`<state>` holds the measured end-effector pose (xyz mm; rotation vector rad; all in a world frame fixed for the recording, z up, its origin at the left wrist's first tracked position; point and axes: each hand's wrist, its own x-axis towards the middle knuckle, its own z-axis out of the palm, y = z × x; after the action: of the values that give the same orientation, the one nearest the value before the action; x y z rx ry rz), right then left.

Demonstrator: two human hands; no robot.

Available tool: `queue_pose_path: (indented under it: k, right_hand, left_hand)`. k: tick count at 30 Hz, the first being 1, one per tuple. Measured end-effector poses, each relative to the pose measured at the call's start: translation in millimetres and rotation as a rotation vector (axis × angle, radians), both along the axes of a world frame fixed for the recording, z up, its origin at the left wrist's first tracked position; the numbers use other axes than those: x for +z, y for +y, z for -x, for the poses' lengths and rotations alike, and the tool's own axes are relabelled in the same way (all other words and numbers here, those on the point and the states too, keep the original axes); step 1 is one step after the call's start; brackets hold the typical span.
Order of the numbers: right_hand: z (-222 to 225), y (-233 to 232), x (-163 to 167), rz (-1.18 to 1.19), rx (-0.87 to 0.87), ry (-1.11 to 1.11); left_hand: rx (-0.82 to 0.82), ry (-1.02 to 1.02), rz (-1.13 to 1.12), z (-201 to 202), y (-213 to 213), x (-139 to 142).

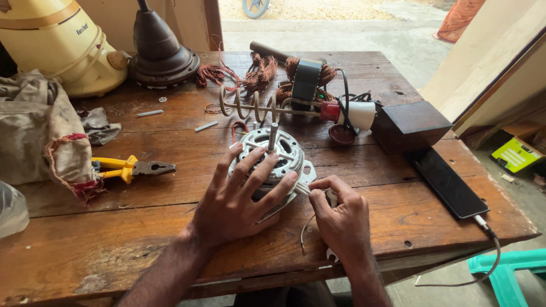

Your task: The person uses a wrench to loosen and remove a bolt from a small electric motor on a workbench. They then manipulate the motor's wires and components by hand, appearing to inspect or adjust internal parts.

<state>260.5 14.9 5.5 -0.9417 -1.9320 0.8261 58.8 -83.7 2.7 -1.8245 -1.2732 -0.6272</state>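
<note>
With the left hand (242,190) spreading flat over the motor (273,162) and the right hand (338,213) pinching its white wires (303,189), overpulling is probably risking snapping them.

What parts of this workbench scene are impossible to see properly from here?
Head view only:
- Front of the motor: covered by the left hand.
- Ends of the white wires: hidden inside the right hand.
- Cream appliance: cut off by the top edge.
- Phone cable: its far end passes under the table.
</note>
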Motion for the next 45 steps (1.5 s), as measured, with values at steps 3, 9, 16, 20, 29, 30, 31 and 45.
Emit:
queue_pose_path:
  k: [3, 9, 16, 20, 29, 30, 31, 45]
  right_hand:
    - [-0.4, 0.2, 0.7, 0.031, 0.008, 0.005]
    - [-0.6, -1.2, 3.8, 0.065, -0.001, 0.005]
    - [0.6, -4.2, 6.6, 0.03, -0.028, 0.021]
    - [-1.0, -5.0, 6.9, 0.016, -0.017, 0.022]
    - [-0.3, -3.8, 6.2, 0.036, -0.008, 0.023]
    - [-0.5, -4.0, 6.3, 0.051, -0.011, 0.016]
    - [-0.9, -4.1, 6.4, 0.053, -0.005, 0.015]
    - [1.4, -7.2, -19.8, -0.758, 0.015, 0.206]
  left_hand:
    - [0.02, 0.023, -0.025, 0.1, 1.3, -0.1]
    - [0.004, -0.005, 0.005, -1.3, -0.6, 1.9]
    - [-0.003, -0.005, 0.0, -2.3, -0.8, 5.0]
    - [0.007, -0.01, 0.008, -3.5, -3.3, 5.6]
    - [-0.003, -0.016, 0.01, -2.2, -2.0, 3.3]
    - [-0.002, -0.017, 0.015, -1.9, -1.9, 2.4]
    - [0.003, -0.01, 0.001, -1.9, -1.1, 1.3]
    - [-0.003, -0.053, -0.014, -8.7, -2.1, 7.2]
